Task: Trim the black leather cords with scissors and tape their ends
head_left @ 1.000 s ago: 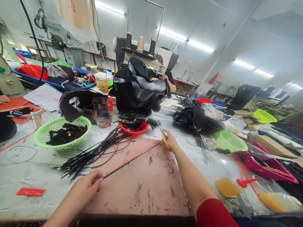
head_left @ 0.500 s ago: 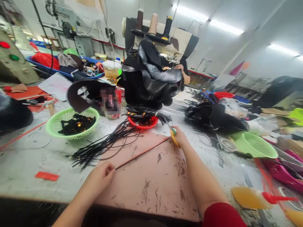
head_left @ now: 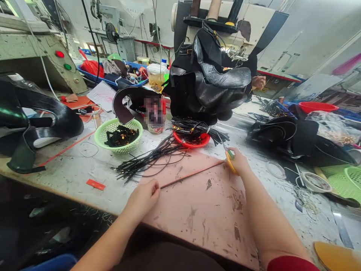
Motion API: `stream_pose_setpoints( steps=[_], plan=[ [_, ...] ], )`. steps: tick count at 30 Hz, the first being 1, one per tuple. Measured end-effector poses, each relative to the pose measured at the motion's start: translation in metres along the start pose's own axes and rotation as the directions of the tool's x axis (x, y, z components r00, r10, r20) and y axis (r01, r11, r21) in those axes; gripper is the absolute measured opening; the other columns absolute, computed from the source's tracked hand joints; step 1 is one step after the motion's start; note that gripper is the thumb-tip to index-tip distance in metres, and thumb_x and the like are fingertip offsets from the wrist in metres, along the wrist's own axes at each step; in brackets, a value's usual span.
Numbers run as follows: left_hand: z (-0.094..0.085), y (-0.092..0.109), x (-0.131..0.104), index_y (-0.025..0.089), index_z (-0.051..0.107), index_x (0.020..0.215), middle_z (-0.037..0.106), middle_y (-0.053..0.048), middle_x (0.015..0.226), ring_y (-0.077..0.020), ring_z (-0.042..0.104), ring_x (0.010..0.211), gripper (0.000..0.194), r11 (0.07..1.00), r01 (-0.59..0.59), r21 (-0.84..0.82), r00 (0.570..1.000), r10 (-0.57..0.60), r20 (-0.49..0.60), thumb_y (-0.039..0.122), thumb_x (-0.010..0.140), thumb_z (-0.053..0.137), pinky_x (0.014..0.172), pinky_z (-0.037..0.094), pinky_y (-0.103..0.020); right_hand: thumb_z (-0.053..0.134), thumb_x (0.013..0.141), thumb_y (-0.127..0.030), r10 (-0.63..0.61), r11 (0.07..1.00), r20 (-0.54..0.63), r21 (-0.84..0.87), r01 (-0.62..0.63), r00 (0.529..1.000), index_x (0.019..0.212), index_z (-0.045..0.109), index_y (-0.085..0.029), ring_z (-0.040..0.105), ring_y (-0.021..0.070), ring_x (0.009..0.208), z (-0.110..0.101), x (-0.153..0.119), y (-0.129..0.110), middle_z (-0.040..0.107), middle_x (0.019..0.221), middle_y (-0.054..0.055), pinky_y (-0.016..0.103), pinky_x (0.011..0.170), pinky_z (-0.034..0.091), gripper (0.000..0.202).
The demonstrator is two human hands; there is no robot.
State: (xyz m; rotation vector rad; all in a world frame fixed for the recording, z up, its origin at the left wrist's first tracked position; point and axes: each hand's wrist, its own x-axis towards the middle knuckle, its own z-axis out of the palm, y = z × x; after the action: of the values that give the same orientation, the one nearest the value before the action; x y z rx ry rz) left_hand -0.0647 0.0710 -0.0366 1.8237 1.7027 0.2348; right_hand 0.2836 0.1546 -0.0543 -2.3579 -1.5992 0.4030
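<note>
A narrow dark strip with a reddish edge (head_left: 191,174) is stretched slantwise over a pinkish cutting board (head_left: 194,222). My left hand (head_left: 144,198) pinches its near end between thumb and fingers. At the far end, my right hand (head_left: 239,162) is closed around scissors with yellow and green handles (head_left: 231,162), their blades pointing up and away. The strip's far end meets this hand; whether the fingers also grip it is hidden. Just beyond the strip lies a bundle of thin black cords (head_left: 143,161), reaching to a red bowl (head_left: 184,143) with more black strips across it.
A light green basket (head_left: 120,149) holds small black pieces. Behind the red bowl stands a tall heap of black leather parts (head_left: 205,90). More black parts (head_left: 284,139) lie at right, beside tape rolls (head_left: 316,182). A red scrap (head_left: 96,184) lies near the table's front edge.
My view has turned to the left, so everything sits further right in the picture. Both hands keep the strip stretched, with the scissors still in my right hand.
</note>
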Motion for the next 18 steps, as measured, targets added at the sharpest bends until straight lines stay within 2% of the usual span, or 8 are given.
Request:
stream_pose_setpoints(
  steps=[7, 11, 13, 15, 18],
  plan=[
    [0.001, 0.008, 0.000, 0.023, 0.049, 0.068, 0.050, 0.002, 0.056, -0.0152, 0.046, 0.054, 0.013, 0.996, 0.038, 0.083, 0.999, -0.038, -0.013, 0.020, 0.073, 0.037, 0.051, 0.027, -0.023, 0.051, 0.067, -0.021, 0.009, 1.000, 0.009, -0.014, -0.009, 1.000, 0.114, 0.046, -0.023, 0.057, 0.0201, 0.068, 0.002, 0.001, -0.001, 0.063, 0.079, 0.007, 0.023, 0.057, 0.038, 0.048],
    [0.002, 0.007, 0.001, 0.022, 0.049, 0.063, 0.051, 0.002, 0.055, -0.0158, 0.048, 0.055, 0.013, 0.998, 0.039, 0.041, 0.998, -0.037, -0.047, 0.020, 0.071, 0.038, 0.052, 0.028, -0.024, 0.053, 0.067, -0.022, 0.000, 1.000, 0.012, -0.019, 0.000, 1.000, 0.116, 0.044, -0.024, 0.058, 0.0215, 0.072, 0.001, 0.001, 0.000, 0.064, 0.085, 0.008, 0.025, 0.059, 0.039, 0.050],
    [0.002, 0.003, 0.001, 0.022, 0.048, 0.060, 0.049, 0.003, 0.051, -0.0157, 0.047, 0.054, 0.012, 0.998, 0.038, -0.048, 0.996, -0.041, -0.083, 0.022, 0.069, 0.040, 0.051, 0.029, -0.023, 0.055, 0.067, -0.026, 0.007, 0.999, -0.004, -0.040, -0.007, 1.000, 0.120, 0.041, -0.024, 0.059, 0.0232, 0.076, -0.004, -0.002, 0.002, 0.064, 0.088, 0.009, 0.026, 0.061, 0.040, 0.054],
    [0.003, -0.001, 0.003, 0.022, 0.048, 0.057, 0.044, 0.005, 0.046, -0.0150, 0.045, 0.050, 0.011, 0.977, 0.043, -0.210, 0.991, -0.068, -0.113, 0.027, 0.066, 0.043, 0.049, 0.029, -0.023, 0.054, 0.069, -0.036, 0.071, 0.992, -0.026, -0.100, -0.073, 0.997, 0.121, 0.039, -0.022, 0.059, 0.0260, 0.079, -0.010, -0.008, 0.006, 0.064, 0.091, 0.011, 0.030, 0.062, 0.040, 0.057],
    [0.003, 0.000, 0.004, 0.021, 0.048, 0.058, 0.036, 0.008, 0.040, -0.0114, 0.036, 0.040, 0.017, 0.854, 0.067, -0.516, 0.992, -0.112, -0.057, 0.038, 0.061, 0.048, 0.043, 0.025, -0.021, 0.048, 0.073, -0.044, 0.193, 0.964, -0.041, -0.176, -0.197, 0.980, 0.117, 0.043, -0.014, 0.059, 0.0289, 0.080, -0.018, -0.016, 0.014, 0.063, 0.090, 0.016, 0.033, 0.061, 0.041, 0.053]
  ],
)
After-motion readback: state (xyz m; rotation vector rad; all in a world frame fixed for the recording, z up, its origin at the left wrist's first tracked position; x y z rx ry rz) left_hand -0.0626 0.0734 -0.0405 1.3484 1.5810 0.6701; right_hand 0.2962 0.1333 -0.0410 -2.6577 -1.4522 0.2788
